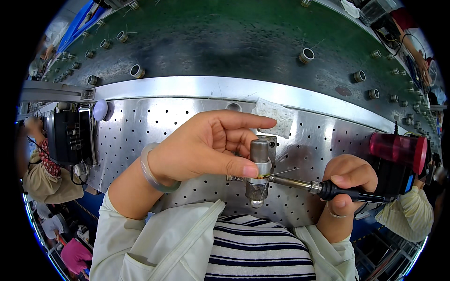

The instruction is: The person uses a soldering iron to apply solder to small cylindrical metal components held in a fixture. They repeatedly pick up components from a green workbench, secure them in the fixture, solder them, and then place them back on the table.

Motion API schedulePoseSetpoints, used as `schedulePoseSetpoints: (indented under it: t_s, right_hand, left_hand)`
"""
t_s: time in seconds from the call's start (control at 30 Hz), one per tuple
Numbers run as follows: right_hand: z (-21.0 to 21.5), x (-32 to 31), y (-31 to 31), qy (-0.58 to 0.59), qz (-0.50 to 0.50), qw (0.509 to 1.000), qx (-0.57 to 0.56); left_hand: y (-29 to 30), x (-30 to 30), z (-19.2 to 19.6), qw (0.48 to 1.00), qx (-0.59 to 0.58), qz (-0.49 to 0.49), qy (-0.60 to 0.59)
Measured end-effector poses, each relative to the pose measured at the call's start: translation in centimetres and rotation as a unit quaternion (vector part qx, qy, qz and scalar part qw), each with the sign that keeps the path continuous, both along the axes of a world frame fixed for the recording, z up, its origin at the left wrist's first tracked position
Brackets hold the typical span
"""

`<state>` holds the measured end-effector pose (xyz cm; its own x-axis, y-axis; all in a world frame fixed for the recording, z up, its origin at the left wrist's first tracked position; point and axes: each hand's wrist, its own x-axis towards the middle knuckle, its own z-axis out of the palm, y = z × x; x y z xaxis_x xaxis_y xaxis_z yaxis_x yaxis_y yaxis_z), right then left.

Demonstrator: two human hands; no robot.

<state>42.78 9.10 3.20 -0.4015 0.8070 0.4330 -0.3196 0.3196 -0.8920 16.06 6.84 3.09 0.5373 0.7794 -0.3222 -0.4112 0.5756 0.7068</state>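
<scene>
I see a silver-and-grey metal cylinder (pixel 259 152) over the perforated silver metal desk (pixel 140 126). Left of the cylinder, the left hand (pixel 201 147) touches it, thumb foremost; whether it grips, I can't tell. Right of the cylinder, the right hand (pixel 352 172) grasps a black-handled soldering iron (pixel 330 190), tip at the cylinder's middle.

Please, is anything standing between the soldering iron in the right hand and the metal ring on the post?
Nothing visible does: the soldering iron in the right hand has its tip at the right side of the metal ring. A thin wire runs just above it.
</scene>
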Motion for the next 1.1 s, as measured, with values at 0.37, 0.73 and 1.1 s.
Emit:
schedulePoseSetpoints:
  t_s: [0.37, 0.73, 1.1]
  right_hand:
    - [0.1, 0.1, 0.0, -0.030, -0.008, 0.999, 0.020]
    - [0.2, 0.5, -0.1, -0.048, -0.015, 0.998, 0.034]
    - [-0.4, 1.0, 0.0, 0.021, 0.022, 0.999, -0.015]
  left_hand:
    - [0.1, 0.1, -0.1, 1.000, 0.001, -0.003, 0.004]
    - [0.0, 0.5, 0.7, 1.000, 0.007, 0.009, 0.020]
    - [-0.3, 1.3, 1.3, 0.999, -0.013, 0.027, 0.022]
